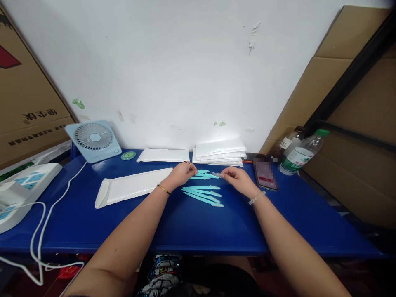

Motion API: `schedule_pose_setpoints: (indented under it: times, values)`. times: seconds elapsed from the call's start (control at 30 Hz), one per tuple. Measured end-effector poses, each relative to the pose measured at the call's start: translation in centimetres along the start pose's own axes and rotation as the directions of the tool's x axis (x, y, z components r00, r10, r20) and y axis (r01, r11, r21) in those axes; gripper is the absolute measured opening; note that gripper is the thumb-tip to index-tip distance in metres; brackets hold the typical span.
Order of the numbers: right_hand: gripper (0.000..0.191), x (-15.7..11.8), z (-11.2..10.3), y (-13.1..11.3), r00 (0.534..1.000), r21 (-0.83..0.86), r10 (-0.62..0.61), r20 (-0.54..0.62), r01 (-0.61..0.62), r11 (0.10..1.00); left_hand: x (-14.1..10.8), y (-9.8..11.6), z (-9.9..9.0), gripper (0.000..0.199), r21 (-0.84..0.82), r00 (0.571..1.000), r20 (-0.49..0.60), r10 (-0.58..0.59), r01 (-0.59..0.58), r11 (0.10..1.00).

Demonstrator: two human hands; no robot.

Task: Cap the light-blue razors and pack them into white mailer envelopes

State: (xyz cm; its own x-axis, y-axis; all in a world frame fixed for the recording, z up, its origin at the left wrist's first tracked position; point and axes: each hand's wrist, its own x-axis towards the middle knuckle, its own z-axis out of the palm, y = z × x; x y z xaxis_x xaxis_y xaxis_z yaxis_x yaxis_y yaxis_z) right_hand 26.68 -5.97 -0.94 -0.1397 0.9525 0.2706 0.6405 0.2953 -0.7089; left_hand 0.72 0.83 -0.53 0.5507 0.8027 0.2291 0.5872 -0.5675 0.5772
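Several turquoise eyebrow razors [202, 192] lie fanned out on the blue table, blades to the right. Just beyond them is a second small group of the same razors [204, 177]. My left hand [183, 172] is closed at the handle ends of that far group, pinching a razor between thumb and finger. At its blade end, my right hand [236, 178] pinches a small clear plastic piece [217, 175], which looks like a blade cover; whether it sits on the blade I cannot tell. A white padded envelope [133, 187] lies beside and partly behind my left hand.
White padded envelopes [219, 150] are stacked against the wall, another [163, 155] beside them. A phone [265, 173] and bottles [301, 152] stand or lie at right. At left are a blue fan [95, 140], a green disc [128, 155] and a corded power strip [34, 189].
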Motion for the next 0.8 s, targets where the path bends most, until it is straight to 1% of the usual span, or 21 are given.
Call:
schedule_pose_setpoints:
  times: [0.17, 0.3, 0.37, 0.43, 0.47, 0.5, 0.53, 0.57, 0.63, 0.67, 0.73, 0.8]
  values:
    - [0.029, 0.0, 0.0, 0.1, 0.999, 0.040, 0.035, 0.015, -0.036, 0.999, 0.0, 0.0, -0.2, 0.020, -0.002, 1.000, 0.005, -0.015, 0.015, 1.000]
    - [0.029, 0.0, 0.4, -0.2, 0.998, 0.088, 0.031, 0.053, -0.036, 0.995, 0.0, 0.5, 0.0, 0.022, -0.003, 0.999, 0.026, -0.019, 0.019, 1.000]
    - [0.029, -0.1, 0.5, -0.5, 0.994, 0.093, 0.025, 0.108, -0.035, 0.995, -0.1, 0.9, 0.2, 0.021, -0.005, 0.997, 0.072, 0.023, -0.023, 1.000]
    - [0.028, -0.3, 0.5, -0.6, 0.978, 0.082, 0.013, 0.207, -0.030, 0.996, -0.3, 1.3, 0.2, 0.021, 0.004, 0.983, 0.171, 0.063, -0.064, 0.998]
    - [0.028, -0.3, 0.4, -0.7, 0.970, 0.065, 0.006, 0.242, -0.022, 0.998, -0.3, 1.4, 0.1, 0.021, 0.015, 0.972, 0.222, 0.070, -0.075, 0.997]
    - [0.027, -0.3, 0.4, -0.6, 0.968, 0.034, -0.002, 0.250, -0.006, 0.999, -0.4, 1.4, 0.0, 0.021, 0.034, 0.965, 0.255, 0.066, -0.077, 0.996]
    - [0.025, -0.2, 0.5, -0.6, 0.974, -0.013, -0.011, 0.226, 0.015, 1.000, -0.4, 1.4, 0.0, 0.020, 0.061, 0.964, 0.261, 0.054, -0.072, 0.996]
    - [0.023, -0.1, 0.5, -0.4, 0.984, -0.074, -0.024, 0.176, 0.037, 0.997, -0.5, 1.3, -0.1, 0.020, 0.097, 0.970, 0.238, 0.037, -0.061, 0.993]
    - [0.019, 0.3, 1.0, -0.1, 0.997, -0.208, -0.061, 0.057, 0.072, 0.975, -0.5, 0.9, -0.1, 0.019, 0.192, 0.990, 0.142, 0.011, -0.038, 0.981]
    - [0.018, 0.6, 1.3, 0.1, 0.997, -0.268, -0.078, 0.024, 0.082, 0.960, -0.4, 0.8, 0.0, 0.019, 0.241, 0.995, 0.103, 0.004, -0.029, 0.970]
    - [0.017, 1.1, 1.9, 0.5, 0.996, -0.353, -0.092, 0.005, 0.088, 0.931, -0.3, 0.4, 0.2, 0.017, 0.316, 0.997, 0.073, 0.001, -0.024, 0.948]
    - [0.012, 1.5, 2.5, 0.8, 0.996, -0.399, -0.085, 0.003, 0.079, 0.913, -0.2, 0.3, 0.4, 0.015, 0.355, 0.997, 0.075, 0.003, -0.029, 0.934]
